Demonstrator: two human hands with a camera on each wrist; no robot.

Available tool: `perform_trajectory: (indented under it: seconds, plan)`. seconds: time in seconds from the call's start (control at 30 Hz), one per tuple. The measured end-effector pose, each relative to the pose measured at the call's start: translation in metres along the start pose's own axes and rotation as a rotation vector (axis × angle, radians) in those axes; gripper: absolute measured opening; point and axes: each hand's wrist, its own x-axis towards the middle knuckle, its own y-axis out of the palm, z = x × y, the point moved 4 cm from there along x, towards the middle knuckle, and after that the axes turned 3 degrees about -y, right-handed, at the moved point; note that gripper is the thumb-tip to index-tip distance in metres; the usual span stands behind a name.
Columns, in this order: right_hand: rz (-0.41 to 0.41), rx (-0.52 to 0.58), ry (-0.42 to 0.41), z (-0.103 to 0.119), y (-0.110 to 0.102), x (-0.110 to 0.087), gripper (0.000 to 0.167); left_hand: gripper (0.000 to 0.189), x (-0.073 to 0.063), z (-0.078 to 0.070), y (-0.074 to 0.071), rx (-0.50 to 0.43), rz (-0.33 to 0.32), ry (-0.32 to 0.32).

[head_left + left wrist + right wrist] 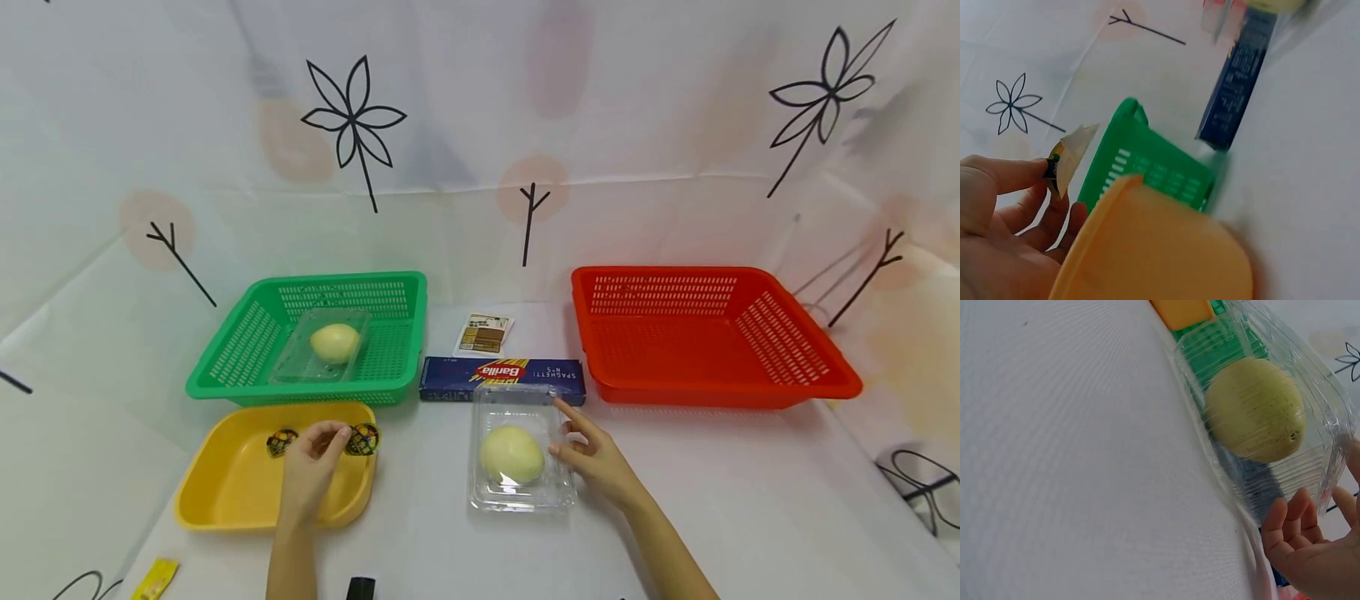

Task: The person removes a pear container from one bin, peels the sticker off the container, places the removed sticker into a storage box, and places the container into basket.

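Observation:
My left hand [309,467] is over the yellow basin [225,492], pinching a small dark packet [363,439] with colourful print between thumb and fingertips. Its pale back [1077,153] shows in the left wrist view. A similar packet [281,442] lies in the basin beside the hand. On the right, my right hand [600,462] grips the right edge of a clear plastic clamshell box [525,500]. Inside that box sits a round pale yellow-green fruit [512,455], seen through the plastic in the right wrist view too.
A green basket [217,383] behind the basin holds another clear box with a fruit [334,342]. At right stands a red basket [720,396]. A blue spaghetti box [450,379] and some cards [483,333] lie between them. A yellow sachet [156,578] lies front left.

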Motion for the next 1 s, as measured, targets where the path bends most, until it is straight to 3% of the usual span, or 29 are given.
perform_trajectory:
  seconds: [0.13,0.23,0.33,0.57,1.0]
  plan:
    - [-0.005,0.003,0.004,0.0,0.0,0.0,0.068,0.019,0.006,0.011,-0.023,0.218,0.003,-0.011]
    - [-0.011,0.003,0.014,0.0,0.0,0.0,0.069,0.019,0.011,0.018,-0.034,0.363,0.058,-0.043]
    - [-0.007,-0.004,0.005,0.0,0.0,0.0,0.069,0.019,0.015,0.024,-0.041,0.441,0.12,-0.059]
    - [-0.013,-0.006,0.009,0.0,0.0,0.001,0.069,0.018,0.022,0.036,-0.046,0.453,0.208,-0.138]
    - [0.003,0.019,-0.012,0.001,0.001,-0.001,0.069,0.027,0.03,0.043,-0.054,0.445,0.238,-0.223]
